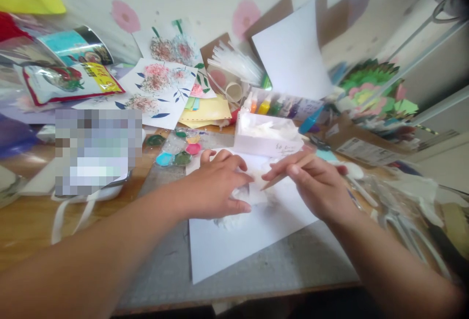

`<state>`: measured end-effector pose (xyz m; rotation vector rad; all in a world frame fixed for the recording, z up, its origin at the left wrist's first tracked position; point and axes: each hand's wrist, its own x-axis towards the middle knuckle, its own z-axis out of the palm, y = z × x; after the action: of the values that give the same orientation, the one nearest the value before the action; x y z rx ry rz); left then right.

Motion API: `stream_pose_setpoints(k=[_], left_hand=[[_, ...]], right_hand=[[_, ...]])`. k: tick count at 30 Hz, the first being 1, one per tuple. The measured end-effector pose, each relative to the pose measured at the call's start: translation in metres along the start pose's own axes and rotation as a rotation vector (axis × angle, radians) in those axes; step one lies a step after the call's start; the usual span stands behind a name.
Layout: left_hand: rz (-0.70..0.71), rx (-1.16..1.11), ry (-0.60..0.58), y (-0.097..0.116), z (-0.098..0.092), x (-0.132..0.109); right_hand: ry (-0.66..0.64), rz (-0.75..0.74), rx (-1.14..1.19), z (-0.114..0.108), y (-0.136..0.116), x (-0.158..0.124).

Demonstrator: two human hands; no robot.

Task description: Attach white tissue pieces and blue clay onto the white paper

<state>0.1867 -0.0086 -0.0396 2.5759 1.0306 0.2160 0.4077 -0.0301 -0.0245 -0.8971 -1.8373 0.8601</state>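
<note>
My right hand (322, 187) is closed around a thin, pointed wooden stick (274, 180), its tip angled down to the left, close to the white sheet. Opposite it, my left hand (225, 182) hovers low with fingers and thumb spread apart. Small white pieces (252, 194) lie between the two hands, partly covered by the left fingers; blur hides what they are. A crumbled white patch (230, 222) shows below the left thumb. Under both hands is a white sheet of paper (220, 255) on a grey cutting mat (161, 255).
Behind the hands stands a white box (256, 140) of white material, with small paint bottles (271, 106) beyond. Paint dabs (182, 158) sit left of it. A phone-like device (98, 153) stands at left; scissors (403, 226) lie right. Flower pictures (157, 89) lean at the back.
</note>
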Motion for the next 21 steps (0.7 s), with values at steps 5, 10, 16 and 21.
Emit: stream_pose_setpoints(k=[5, 10, 16, 21], left_hand=[[0.008, -0.013, -0.004, 0.000, 0.000, 0.001], [0.011, -0.007, -0.005, 0.000, 0.001, 0.000], [0.008, -0.006, -0.011, 0.002, -0.001, 0.000], [0.000, -0.006, -0.014, 0.002, -0.001, 0.000]], right_hand=[[-0.089, 0.019, -0.245, 0.005, -0.004, 0.000], [-0.095, -0.033, -0.309, 0.009, 0.000, -0.001], [-0.056, -0.010, -0.253, 0.005, -0.005, -0.003], [0.056, 0.261, -0.018, -0.002, -0.005, -0.006]])
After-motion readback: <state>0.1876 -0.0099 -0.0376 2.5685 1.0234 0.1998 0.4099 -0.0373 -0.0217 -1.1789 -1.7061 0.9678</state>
